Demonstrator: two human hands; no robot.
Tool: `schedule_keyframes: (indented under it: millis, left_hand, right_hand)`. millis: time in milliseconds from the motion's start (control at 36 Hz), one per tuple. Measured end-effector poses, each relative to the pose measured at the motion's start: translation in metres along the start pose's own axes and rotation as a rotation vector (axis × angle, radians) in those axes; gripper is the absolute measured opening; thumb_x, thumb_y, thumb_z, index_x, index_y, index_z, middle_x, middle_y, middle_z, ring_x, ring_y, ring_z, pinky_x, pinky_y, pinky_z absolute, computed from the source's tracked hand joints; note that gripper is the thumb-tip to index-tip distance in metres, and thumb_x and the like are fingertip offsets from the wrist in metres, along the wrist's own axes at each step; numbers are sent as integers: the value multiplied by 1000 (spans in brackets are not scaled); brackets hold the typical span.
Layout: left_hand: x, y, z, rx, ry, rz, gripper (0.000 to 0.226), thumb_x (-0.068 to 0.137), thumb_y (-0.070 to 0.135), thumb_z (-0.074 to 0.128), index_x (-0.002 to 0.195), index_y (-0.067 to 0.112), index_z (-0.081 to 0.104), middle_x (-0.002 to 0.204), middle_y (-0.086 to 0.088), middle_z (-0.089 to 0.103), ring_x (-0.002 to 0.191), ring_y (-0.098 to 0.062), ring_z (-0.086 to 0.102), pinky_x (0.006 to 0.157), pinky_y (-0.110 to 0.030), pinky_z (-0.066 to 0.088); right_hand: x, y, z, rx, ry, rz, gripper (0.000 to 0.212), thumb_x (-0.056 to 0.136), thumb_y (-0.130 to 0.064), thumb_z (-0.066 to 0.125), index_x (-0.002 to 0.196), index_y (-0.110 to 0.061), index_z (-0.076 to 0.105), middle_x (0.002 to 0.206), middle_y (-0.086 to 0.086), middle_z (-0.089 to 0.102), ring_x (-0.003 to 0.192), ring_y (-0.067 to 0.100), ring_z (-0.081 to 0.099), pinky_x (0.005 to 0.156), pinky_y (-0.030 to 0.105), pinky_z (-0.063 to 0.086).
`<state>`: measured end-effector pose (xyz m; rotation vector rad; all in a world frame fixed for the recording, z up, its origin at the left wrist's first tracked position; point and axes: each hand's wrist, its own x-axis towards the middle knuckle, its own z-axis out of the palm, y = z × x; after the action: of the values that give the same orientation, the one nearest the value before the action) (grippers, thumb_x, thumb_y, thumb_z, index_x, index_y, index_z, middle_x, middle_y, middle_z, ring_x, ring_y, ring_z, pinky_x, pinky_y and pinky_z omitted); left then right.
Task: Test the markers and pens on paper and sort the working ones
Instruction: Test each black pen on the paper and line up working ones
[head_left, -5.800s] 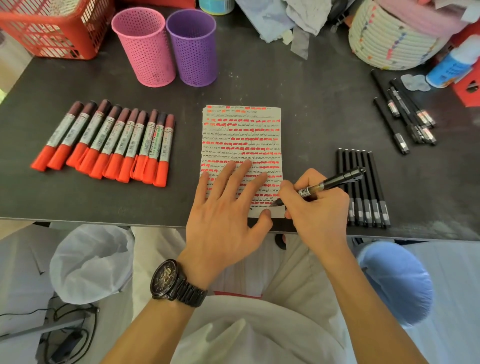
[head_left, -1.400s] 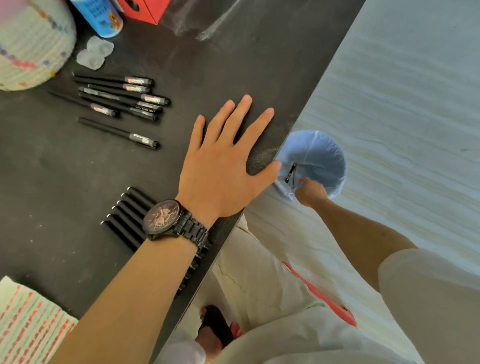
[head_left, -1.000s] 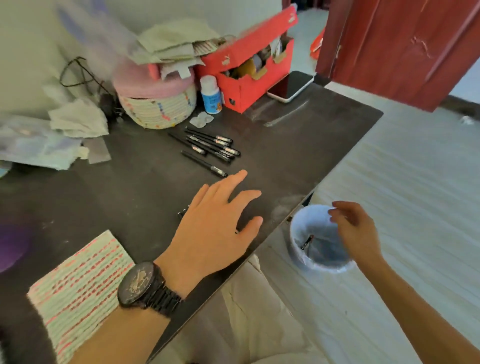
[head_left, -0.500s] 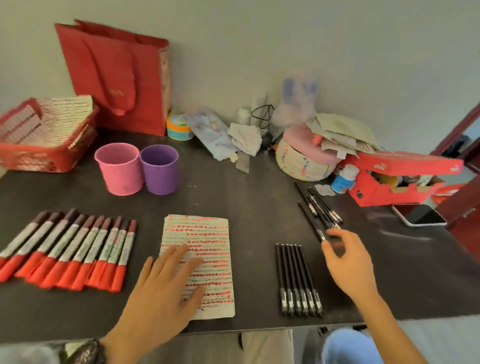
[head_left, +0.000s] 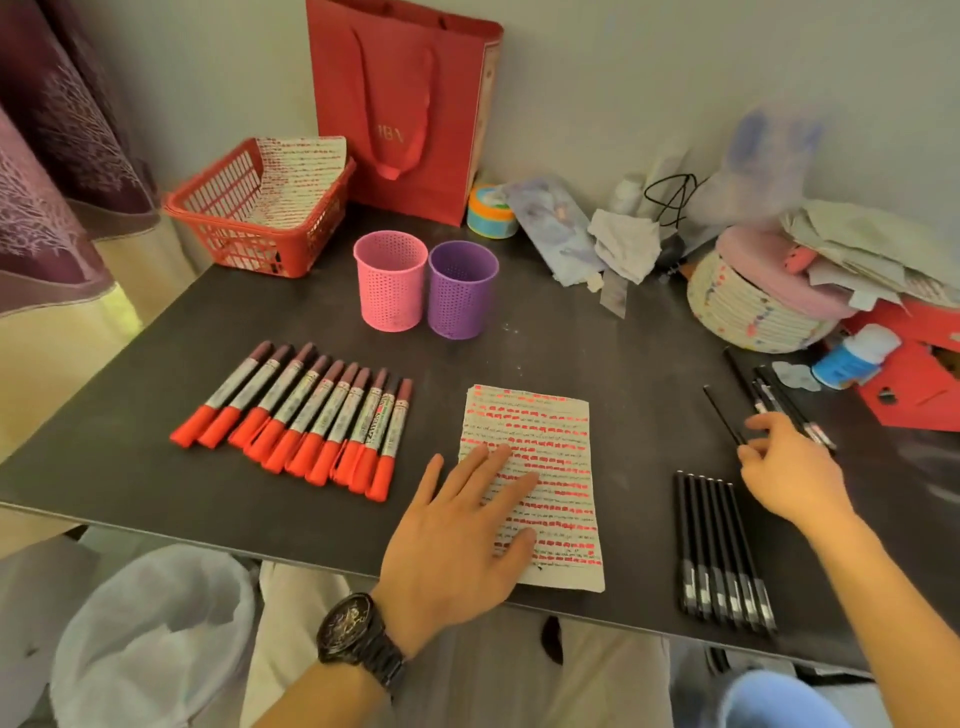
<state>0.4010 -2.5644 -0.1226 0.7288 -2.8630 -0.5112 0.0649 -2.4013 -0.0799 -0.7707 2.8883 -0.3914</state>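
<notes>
A sheet of paper (head_left: 540, 441) covered in orange and black test strokes lies at the table's front middle. My left hand (head_left: 457, 530) rests flat on its lower left part, fingers spread. Several orange-capped markers (head_left: 296, 415) lie in a row to its left. A neat row of black pens (head_left: 722, 556) lies to the right of the paper. Further back on the right are several loose black pens (head_left: 779, 402). My right hand (head_left: 789, 467) reaches to them, its thumb and forefinger apart around the near end of one pen (head_left: 719, 410) that lies flat on the table.
A pink cup (head_left: 389, 283) and a purple cup (head_left: 460, 291) stand behind the paper. At the back are a red basket (head_left: 249, 218), a red bag (head_left: 405, 104) and a woven basket (head_left: 753, 312). A white-lined bin (head_left: 150, 639) and a blue bin (head_left: 779, 701) stand below the table's edge.
My right hand let a black pen go into the blue bin, then came up to the loose pens. My left hand went back onto the paper. The view swung back to the table.
</notes>
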Motion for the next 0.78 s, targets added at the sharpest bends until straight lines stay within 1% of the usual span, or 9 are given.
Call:
schedule_keyframes:
  millis: [139, 194, 278, 389, 444, 500, 583, 694, 778]
  left_hand:
    - [2, -1, 4, 1, 26, 4, 62, 96, 69, 17, 155, 52, 13, 168, 15, -6, 155, -9, -8, 122, -41, -15]
    - [2, -1, 4, -5, 39, 7, 62, 96, 70, 12, 155, 54, 8, 167, 16, -13, 153, -7, -15, 122, -41, -14]
    - [1, 0, 1, -50, 84, 13, 60, 97, 70, 13, 155, 55, 8, 167, 18, -11, 153, -5, -14, 124, -41, -7]
    - [-6, 5, -11, -275, 271, -13, 51, 99, 58, 36, 147, 42, 45, 162, 14, 29, 152, -8, 17, 123, -34, 18]
    - [-16, 8, -15, -453, 404, -25, 40, 98, 48, 46, 132, 31, 62, 146, 14, 49, 142, -13, 38, 115, -26, 32]
    - [-29, 14, -22, -629, 474, -67, 27, 98, 42, 49, 118, 32, 65, 126, 18, 59, 122, -13, 55, 99, -20, 42]
    - [-49, 26, -29, -728, 372, -66, 19, 100, 46, 47, 105, 37, 63, 103, 16, 65, 91, -8, 61, 75, -13, 42]
    - [-71, 42, -33, -646, 76, 59, 37, 105, 45, 35, 89, 27, 63, 88, 15, 64, 85, -13, 59, 77, -31, 46]
    - [-81, 47, -27, -717, -118, 15, 39, 108, 41, 33, 83, 22, 57, 81, 9, 64, 80, -16, 59, 76, -39, 47]
  right_hand:
    - [-20, -27, -10, 389, -20, 1, 40, 101, -17, 56, 141, -15, 52, 129, 8, 64, 119, 28, 60, 103, 45, 44]
    - [-37, -42, -15, 640, -52, -22, 31, 102, -14, 55, 131, -23, 63, 121, 4, 65, 105, 20, 62, 92, 40, 53]
    - [-75, -67, -24, 1017, -140, -86, 31, 99, -6, 57, 102, -30, 76, 87, -4, 64, 78, 10, 62, 67, 26, 56]
    - [-133, -97, -24, 1325, -197, -136, 14, 82, -20, 69, 92, -23, 78, 78, 0, 67, 72, 12, 66, 61, 24, 56]
    - [-160, -104, -15, 1357, -226, -151, 22, 73, -32, 74, 93, -21, 76, 79, 2, 69, 73, 15, 67, 63, 27, 56]
    - [-186, -109, -2, 1370, -266, -164, 35, 70, -44, 82, 95, -20, 74, 80, 3, 69, 73, 18, 66, 64, 29, 55]
    - [-221, -115, 22, 1435, -300, -144, 53, 63, -58, 88, 98, -21, 74, 79, 5, 69, 69, 20, 64, 64, 29, 53]
    - [-252, -121, 41, 1466, -366, -110, 40, 69, -53, 86, 96, -25, 76, 77, 2, 70, 64, 17, 61, 58, 25, 50]
    - [-264, -121, 49, 1434, -335, -85, 42, 71, -59, 82, 94, -25, 73, 70, 1, 64, 57, 17, 56, 53, 24, 47]
